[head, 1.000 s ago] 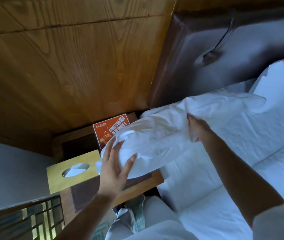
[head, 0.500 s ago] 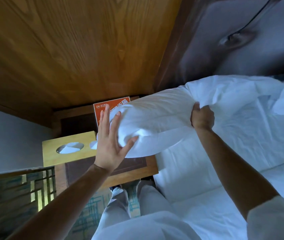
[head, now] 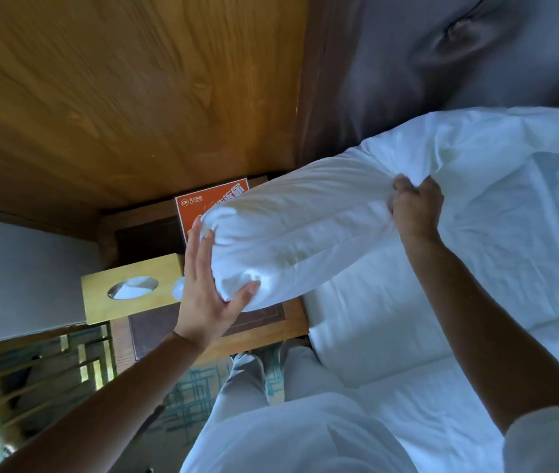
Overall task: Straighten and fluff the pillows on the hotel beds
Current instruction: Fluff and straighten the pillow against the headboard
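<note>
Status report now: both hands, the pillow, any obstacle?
Left hand open, flat against pillow end. Right hand shut on pillow's top edge. Pillow end overhangs nightstand; tissue box close beside.

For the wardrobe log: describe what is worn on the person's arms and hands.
Both forearms are bare, and the left hand and right hand wear no gloves or visible rings. A thin band circles the left wrist. A white short sleeve covers the right upper arm. The left sleeve is out of view.
</note>
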